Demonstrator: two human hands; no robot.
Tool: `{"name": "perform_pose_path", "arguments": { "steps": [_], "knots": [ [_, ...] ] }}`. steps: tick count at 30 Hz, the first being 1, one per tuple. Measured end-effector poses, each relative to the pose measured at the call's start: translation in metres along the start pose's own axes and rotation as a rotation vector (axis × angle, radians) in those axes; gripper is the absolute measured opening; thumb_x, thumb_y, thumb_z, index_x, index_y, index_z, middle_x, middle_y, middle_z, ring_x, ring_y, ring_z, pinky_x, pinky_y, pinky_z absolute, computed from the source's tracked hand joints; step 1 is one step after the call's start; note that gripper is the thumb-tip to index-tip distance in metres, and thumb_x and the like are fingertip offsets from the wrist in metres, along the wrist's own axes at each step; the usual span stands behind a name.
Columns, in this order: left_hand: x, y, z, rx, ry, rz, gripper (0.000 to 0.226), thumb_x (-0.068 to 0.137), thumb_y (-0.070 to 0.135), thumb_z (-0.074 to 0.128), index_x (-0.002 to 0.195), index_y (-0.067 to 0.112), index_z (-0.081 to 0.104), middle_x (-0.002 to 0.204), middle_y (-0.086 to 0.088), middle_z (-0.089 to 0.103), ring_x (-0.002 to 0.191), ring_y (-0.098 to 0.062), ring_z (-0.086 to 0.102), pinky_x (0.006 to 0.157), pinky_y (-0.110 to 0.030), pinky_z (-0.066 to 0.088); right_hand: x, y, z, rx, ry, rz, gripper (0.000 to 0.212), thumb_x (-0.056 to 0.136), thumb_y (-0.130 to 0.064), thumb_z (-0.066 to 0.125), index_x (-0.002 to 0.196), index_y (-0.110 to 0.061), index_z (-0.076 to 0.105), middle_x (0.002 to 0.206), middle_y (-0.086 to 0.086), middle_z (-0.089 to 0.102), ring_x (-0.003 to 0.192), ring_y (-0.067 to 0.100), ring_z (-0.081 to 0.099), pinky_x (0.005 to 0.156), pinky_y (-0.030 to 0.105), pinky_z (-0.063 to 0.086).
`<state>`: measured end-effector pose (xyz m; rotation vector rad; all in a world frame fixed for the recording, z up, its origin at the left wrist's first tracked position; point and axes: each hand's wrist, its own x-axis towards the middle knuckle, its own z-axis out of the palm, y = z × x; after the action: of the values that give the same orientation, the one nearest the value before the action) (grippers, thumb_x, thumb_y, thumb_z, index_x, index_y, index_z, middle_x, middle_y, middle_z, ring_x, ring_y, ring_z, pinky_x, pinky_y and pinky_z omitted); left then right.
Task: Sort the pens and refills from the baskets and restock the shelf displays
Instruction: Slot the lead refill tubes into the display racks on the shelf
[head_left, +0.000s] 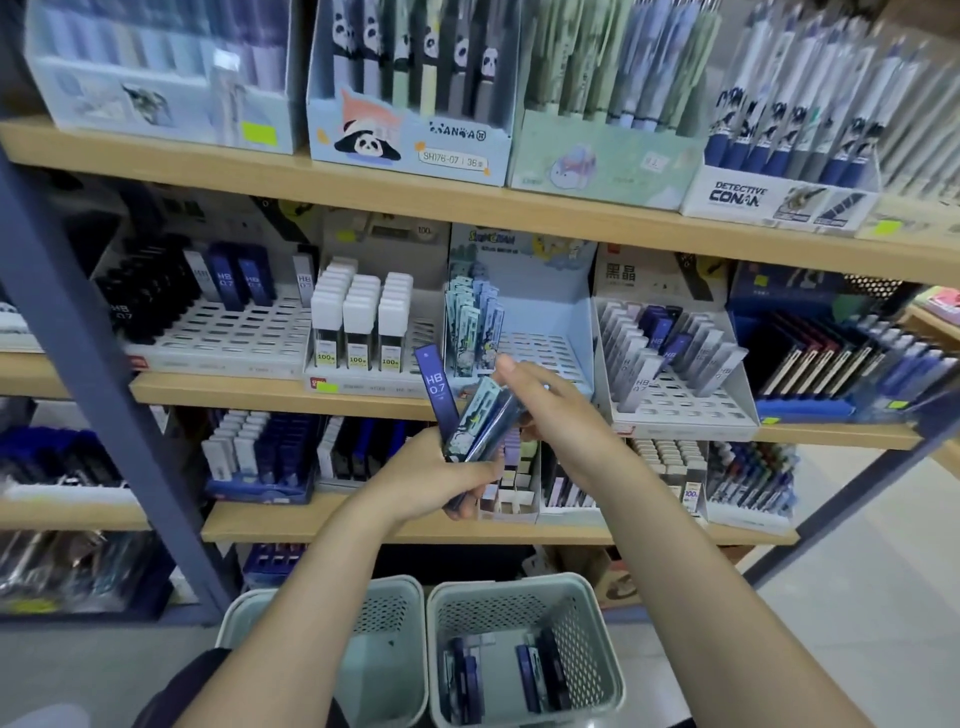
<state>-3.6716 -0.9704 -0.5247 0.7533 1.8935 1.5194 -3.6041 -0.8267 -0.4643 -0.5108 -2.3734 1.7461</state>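
Left hand (431, 480) is clamped round a fanned bunch of slim lead-refill cases (470, 415) — a dark blue "HB 0.7" one sticks up on the left — held in front of the middle wooden shelf (270, 389). Right hand (550, 410) pinches the top of the bunch, fingers curled on a case. Down below sit two pale green perforated plastic baskets (524, 649) side by side — the right one holds a few more dark blue cases

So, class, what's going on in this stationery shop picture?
A person stands at the shelves sorting lead refill cases. The left hand grips a fanned bunch of refill cases, one dark blue case marked HB 0.7 sticking up. The right hand pinches one case in the bunch. Below, the right basket holds a few more cases; the left basket is mostly hidden by the arm.
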Motion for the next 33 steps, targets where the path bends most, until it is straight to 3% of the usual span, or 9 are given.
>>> {"name": "perform_pose_path", "arguments": {
  "steps": [5, 9, 13, 19, 22, 26, 29, 32, 33],
  "knots": [
    [-0.003, 0.001, 0.006, 0.019, -0.071, -0.029, 0.017, 0.094, 0.009, 0.067, 0.080, 0.016, 0.061, 0.062, -0.005, 0.057, 0.053, -0.023, 0.049, 0.052, -0.029, 0.044, 0.001, 0.006, -0.009, -0.009, 0.115, -0.063, 0.024, 0.093, -0.041, 0.066, 0.080, -0.021, 0.071, 0.066, -0.020, 0.063, 0.057, -0.005, 0.053, 0.064, 0.020, 0.037],
    [-0.005, 0.004, 0.010, 0.046, -0.124, -0.029, 0.011, 0.094, 0.011, 0.067, 0.084, 0.013, 0.062, 0.062, -0.004, 0.058, 0.052, -0.020, 0.050, 0.052, -0.028, 0.046, -0.004, 0.006, -0.016, 0.017, 0.229, -0.085, 0.035, 0.098, -0.028, 0.062, 0.084, 0.003, 0.069, 0.061, 0.001, 0.060, 0.045, 0.003, 0.048, 0.049, 0.014, 0.040],
    [-0.007, 0.004, 0.012, 0.089, -0.137, -0.032, 0.007, 0.094, 0.010, 0.066, 0.089, 0.009, 0.061, 0.059, 0.000, 0.058, 0.051, -0.019, 0.050, 0.052, -0.027, 0.046, -0.008, 0.009, -0.020, -0.138, 0.304, -0.031, 0.052, 0.098, -0.050, 0.052, 0.067, -0.010, 0.062, 0.052, -0.009, 0.054, 0.053, 0.009, 0.052, 0.061, 0.025, 0.044],
    [-0.014, 0.002, 0.018, 0.112, -0.170, -0.070, 0.009, 0.094, 0.011, 0.068, 0.094, 0.005, 0.061, 0.062, -0.005, 0.057, 0.049, -0.016, 0.050, 0.053, -0.026, 0.046, -0.013, 0.019, -0.025, 0.143, 0.100, -0.012, 0.040, 0.093, -0.051, 0.060, 0.084, -0.013, 0.063, 0.054, -0.005, 0.029, 0.044, 0.011, 0.024, 0.044, 0.023, 0.024],
    [-0.015, 0.002, 0.019, 0.125, -0.214, -0.084, 0.016, 0.093, 0.015, 0.070, 0.102, 0.003, 0.064, 0.064, -0.006, 0.059, 0.052, -0.018, 0.052, 0.058, -0.029, 0.049, -0.012, 0.022, -0.029, 0.162, 0.016, -0.009, 0.032, 0.087, -0.045, 0.071, 0.100, -0.015, 0.073, 0.052, -0.011, 0.037, 0.046, 0.009, 0.029, 0.046, 0.021, 0.026],
    [-0.014, 0.000, 0.019, 0.170, -0.255, -0.102, 0.019, 0.092, 0.016, 0.071, 0.104, 0.004, 0.063, 0.063, -0.003, 0.059, 0.052, -0.018, 0.053, 0.059, -0.029, 0.050, -0.008, 0.013, -0.032, 0.082, -0.063, -0.044, 0.027, 0.088, -0.039, 0.073, 0.107, -0.020, 0.074, 0.047, -0.014, 0.044, 0.041, 0.005, 0.031, 0.056, 0.021, 0.048],
    [-0.013, 0.000, 0.019, 0.192, -0.293, -0.108, 0.026, 0.091, 0.017, 0.071, 0.107, -0.001, 0.061, 0.061, -0.002, 0.058, 0.052, -0.019, 0.053, 0.060, -0.033, 0.049, -0.002, 0.006, -0.028, 0.048, -0.183, -0.119, 0.023, 0.090, -0.034, 0.071, 0.111, -0.025, 0.073, 0.059, -0.007, 0.055, 0.044, 0.012, 0.028, 0.048, 0.027, 0.021],
    [-0.014, 0.001, 0.018, 0.207, -0.304, -0.116, 0.029, 0.092, 0.016, 0.069, 0.109, -0.005, 0.060, 0.061, -0.001, 0.057, 0.053, -0.019, 0.053, 0.060, -0.032, 0.049, 0.007, 0.006, -0.020, -0.051, -0.231, -0.148, 0.025, 0.088, -0.034, 0.075, 0.111, -0.028, 0.075, 0.080, -0.010, 0.070, 0.059, 0.016, 0.057, 0.058, 0.038, 0.047],
    [-0.014, 0.001, 0.017, 0.206, -0.300, -0.120, 0.030, 0.092, 0.017, 0.069, 0.109, -0.006, 0.059, 0.062, -0.002, 0.057, 0.053, -0.020, 0.053, 0.060, -0.033, 0.049, 0.008, 0.005, -0.017, -0.063, -0.234, -0.145, 0.024, 0.087, -0.033, 0.076, 0.110, -0.027, 0.075, 0.082, -0.009, 0.070, 0.060, 0.013, 0.057, 0.064, 0.037, 0.047]
  ]
}}
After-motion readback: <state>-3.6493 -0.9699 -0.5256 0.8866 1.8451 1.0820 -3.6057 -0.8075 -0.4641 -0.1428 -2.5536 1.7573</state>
